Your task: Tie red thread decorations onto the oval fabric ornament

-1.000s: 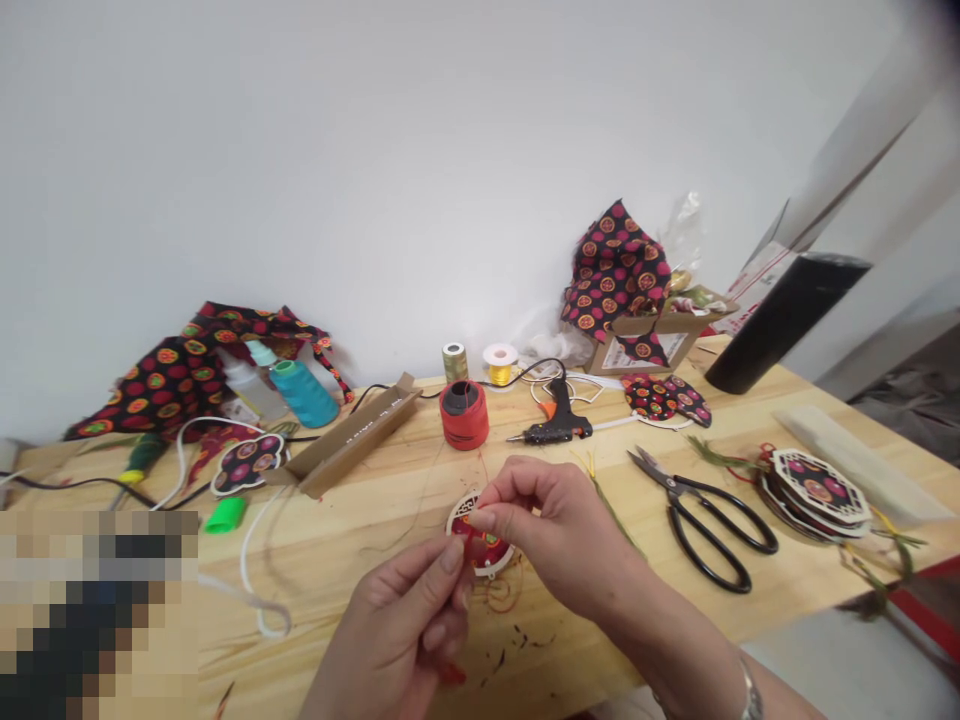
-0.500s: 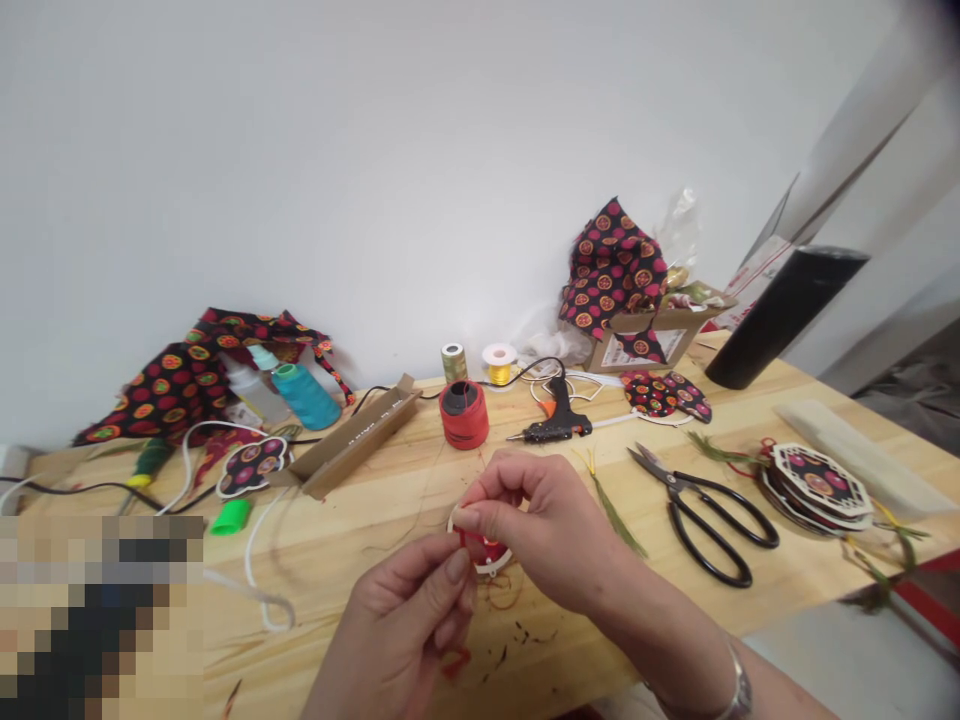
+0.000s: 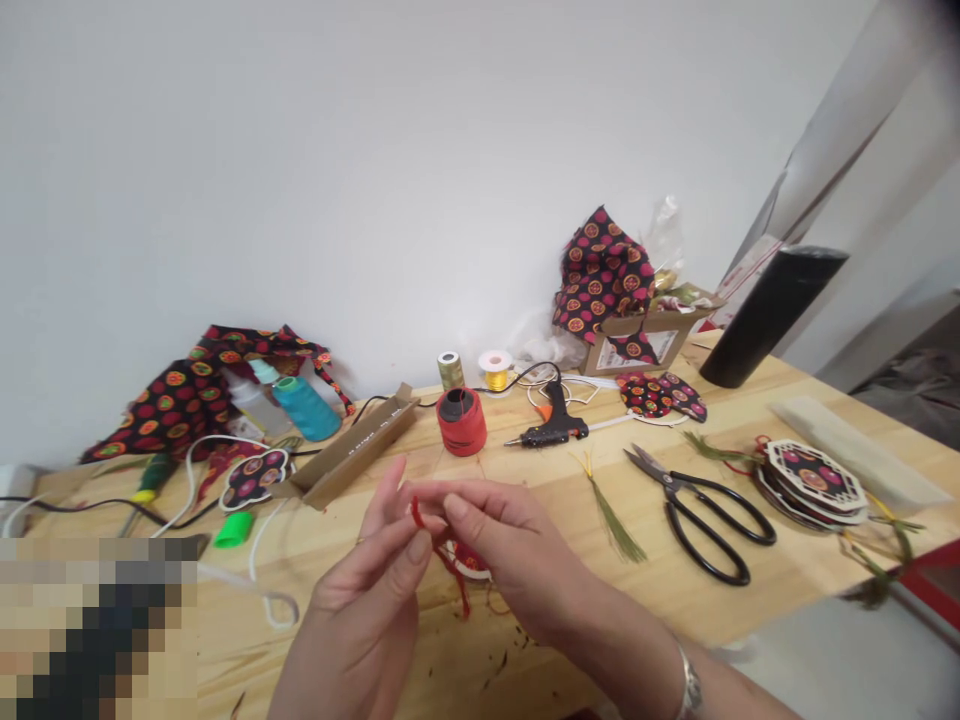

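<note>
Pinching red cord (image 3: 417,513) above table (image 3: 739,410): left hand (image 3: 364,605), thumb and forefinger closed; cord's tail slants downward, nearward. Right hand (image 3: 517,550) partly curled, grip unclear. Rear cardboard box (image 3: 670,346) holds patterned fabric (image 3: 604,270).

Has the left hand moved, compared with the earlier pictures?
Yes. Judged against the red thread spool, the left hand has shifted to the left in the view.

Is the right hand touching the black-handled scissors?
Apart: the head view shows bare tabletop and a green tassel between the right hand and the scissors.
</note>
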Demonstrator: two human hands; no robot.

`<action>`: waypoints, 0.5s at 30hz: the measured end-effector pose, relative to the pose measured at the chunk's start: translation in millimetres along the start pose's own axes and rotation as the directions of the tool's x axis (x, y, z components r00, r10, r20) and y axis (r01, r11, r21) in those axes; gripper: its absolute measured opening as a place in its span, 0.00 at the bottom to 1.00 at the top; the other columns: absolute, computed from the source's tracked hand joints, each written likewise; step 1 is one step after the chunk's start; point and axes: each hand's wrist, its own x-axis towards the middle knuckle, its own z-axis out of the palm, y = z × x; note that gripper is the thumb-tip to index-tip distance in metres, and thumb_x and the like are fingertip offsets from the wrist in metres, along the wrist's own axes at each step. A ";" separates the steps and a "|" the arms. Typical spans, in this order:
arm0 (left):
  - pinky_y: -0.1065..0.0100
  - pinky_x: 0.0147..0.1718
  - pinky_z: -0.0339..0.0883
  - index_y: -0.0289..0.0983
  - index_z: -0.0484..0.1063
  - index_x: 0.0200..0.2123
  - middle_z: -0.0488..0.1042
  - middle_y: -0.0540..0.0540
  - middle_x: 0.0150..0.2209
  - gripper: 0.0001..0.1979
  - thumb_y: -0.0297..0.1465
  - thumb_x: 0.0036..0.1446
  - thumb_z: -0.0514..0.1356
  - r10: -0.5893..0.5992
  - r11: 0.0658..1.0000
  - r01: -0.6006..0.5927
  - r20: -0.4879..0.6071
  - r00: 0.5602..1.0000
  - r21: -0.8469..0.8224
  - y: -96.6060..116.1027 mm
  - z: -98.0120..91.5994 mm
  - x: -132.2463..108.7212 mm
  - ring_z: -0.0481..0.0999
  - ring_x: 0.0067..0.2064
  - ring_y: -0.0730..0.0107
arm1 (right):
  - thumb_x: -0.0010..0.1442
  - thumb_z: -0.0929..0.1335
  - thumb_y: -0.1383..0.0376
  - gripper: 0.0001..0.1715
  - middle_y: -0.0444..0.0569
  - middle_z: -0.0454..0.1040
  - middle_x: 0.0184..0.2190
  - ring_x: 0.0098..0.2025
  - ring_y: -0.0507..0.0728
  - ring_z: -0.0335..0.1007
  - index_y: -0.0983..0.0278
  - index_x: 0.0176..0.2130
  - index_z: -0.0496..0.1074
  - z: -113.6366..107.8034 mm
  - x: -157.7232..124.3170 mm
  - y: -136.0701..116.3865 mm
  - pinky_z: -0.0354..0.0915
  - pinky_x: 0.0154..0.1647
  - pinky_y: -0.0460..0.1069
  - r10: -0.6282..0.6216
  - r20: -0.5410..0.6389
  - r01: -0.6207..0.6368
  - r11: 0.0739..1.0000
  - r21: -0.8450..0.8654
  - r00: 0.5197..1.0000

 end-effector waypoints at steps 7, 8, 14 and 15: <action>0.66 0.54 0.59 0.41 0.75 0.44 0.71 0.46 0.54 0.15 0.30 0.51 0.63 -0.123 0.975 0.126 0.027 0.992 -0.182 -0.4 -0.9 0.8 0.59 0.60 0.63 | 0.58 0.65 0.62 0.14 0.40 0.59 0.20 0.23 0.47 0.52 0.67 0.26 0.71 -2.8 -8.3 -1.2 0.50 0.24 0.44 0.034 -0.057 -0.048 0.959 -0.279 0.998; 0.68 0.53 0.61 0.40 0.76 0.43 0.72 0.46 0.52 0.14 0.29 0.51 0.63 -0.131 0.969 0.131 0.017 0.991 -0.211 0.1 -0.7 1.2 0.60 0.59 0.64 | 0.57 0.65 0.62 0.14 0.39 0.57 0.19 0.23 0.47 0.50 0.67 0.25 0.71 -4.1 -9.0 -0.8 0.49 0.24 0.44 0.026 -0.054 -0.040 0.955 -0.293 0.998; 0.67 0.47 0.68 0.36 0.78 0.33 0.72 0.40 0.52 0.11 0.22 0.55 0.55 -0.231 0.890 0.209 -0.006 0.973 -0.406 3.6 -0.7 3.7 0.67 0.56 0.63 | 0.56 0.66 0.61 0.16 0.39 0.55 0.19 0.23 0.47 0.48 0.66 0.21 0.67 -13.4 -14.4 3.4 0.49 0.24 0.44 0.019 -0.063 -0.041 0.932 -0.361 0.998; 0.64 0.47 0.69 0.35 0.77 0.31 0.73 0.40 0.51 0.12 0.21 0.56 0.54 -0.230 0.882 0.205 -0.008 0.973 -0.425 3.9 -0.7 4.2 0.69 0.54 0.62 | 0.56 0.66 0.61 0.16 0.40 0.57 0.20 0.24 0.47 0.49 0.67 0.22 0.68 -15.9 -15.9 3.8 0.50 0.25 0.44 0.023 -0.077 -0.050 0.929 -0.367 0.997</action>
